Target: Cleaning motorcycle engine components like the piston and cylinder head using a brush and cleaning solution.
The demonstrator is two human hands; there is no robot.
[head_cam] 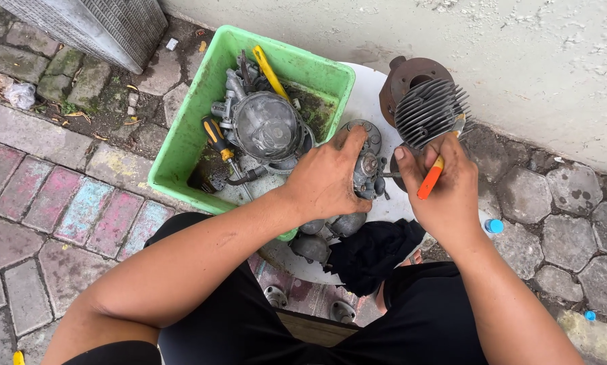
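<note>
Over the white board beside the green tub [182, 138], the left hand [327, 179] gripped the carburetor [367, 169] while the right hand [445, 189] clasped an orange-handled screwdriver [430, 179]; steadying the body firmly and keeping the tip square seemed wise.

A green plastic tub [182, 145] holds grey engine parts [266, 125] and a yellow-handled screwdriver [217, 138]. A finned metal cylinder [428, 111] sits near the wall. A black cloth [371, 253] lies on paving stones [67, 203].
</note>
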